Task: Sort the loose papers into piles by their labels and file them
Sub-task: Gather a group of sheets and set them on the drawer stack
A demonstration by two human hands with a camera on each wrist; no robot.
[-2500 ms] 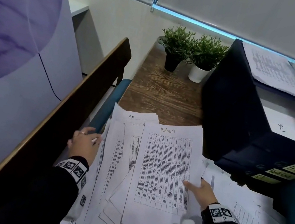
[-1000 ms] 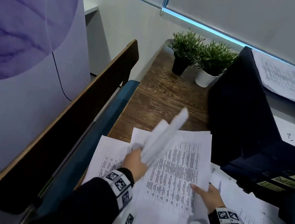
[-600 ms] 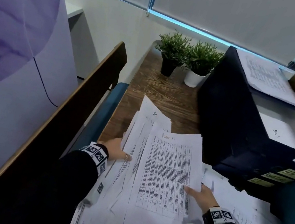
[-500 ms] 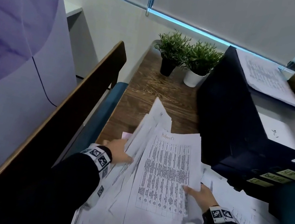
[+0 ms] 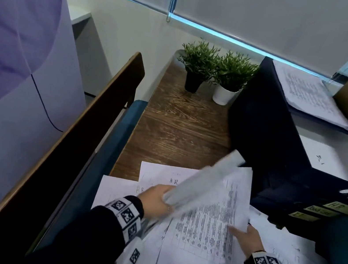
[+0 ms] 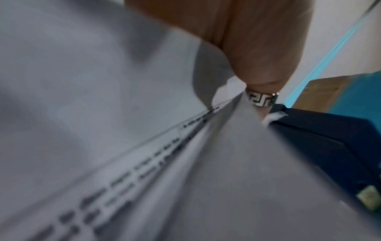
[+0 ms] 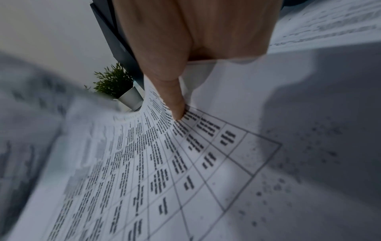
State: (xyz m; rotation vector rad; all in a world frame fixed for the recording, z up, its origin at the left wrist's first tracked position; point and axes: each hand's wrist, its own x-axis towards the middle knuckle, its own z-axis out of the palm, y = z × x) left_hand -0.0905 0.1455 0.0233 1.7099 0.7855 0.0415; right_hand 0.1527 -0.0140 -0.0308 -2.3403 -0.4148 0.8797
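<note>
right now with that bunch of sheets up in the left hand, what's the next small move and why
Probably lower the lifted sheets in the left hand onto a pile matching their label. Two sheets marked HR and AR lie just beyond that hand on the wooden desk, while the right hand holds the printed table page by its edge. The lifted sheets' label is blurred, so check it first.

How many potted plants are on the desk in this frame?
2. Both stand side by side at the far end of the wooden desk, under the window: the plant in the black pot on the left, the plant in the white pot beside the dark binder.
</note>
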